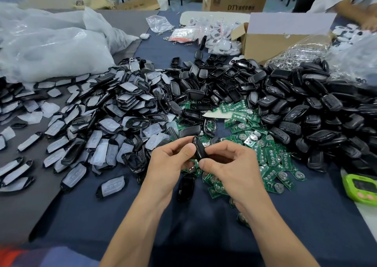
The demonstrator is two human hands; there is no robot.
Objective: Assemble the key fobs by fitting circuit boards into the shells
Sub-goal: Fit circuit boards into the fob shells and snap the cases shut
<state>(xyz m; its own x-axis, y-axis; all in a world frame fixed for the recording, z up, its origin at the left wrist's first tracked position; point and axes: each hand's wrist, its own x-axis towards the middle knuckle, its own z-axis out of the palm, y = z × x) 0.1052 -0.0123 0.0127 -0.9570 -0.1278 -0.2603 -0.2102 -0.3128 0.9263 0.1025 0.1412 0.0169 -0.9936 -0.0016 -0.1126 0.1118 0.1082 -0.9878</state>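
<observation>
A black key fob shell (199, 148) is held edge-on between both hands above the table's middle. My left hand (171, 160) pinches its left side with thumb and fingers. My right hand (228, 162) pinches its right side, thumb at the lower end. Whether a circuit board sits inside the shell is hidden. Green circuit boards (271, 158) with round silver battery clips lie in a heap just behind and to the right of my hands. Another black shell (185, 187) lies on the cloth under my left wrist.
Shell halves with white rubber pads (98, 119) spread over the left. A big pile of black fobs (318, 107) fills the right. Behind stand plastic bags (51, 46) and an open cardboard box (271, 42). A green timer (361, 187) lies at the right edge. Another person's arm (359, 15) shows far right.
</observation>
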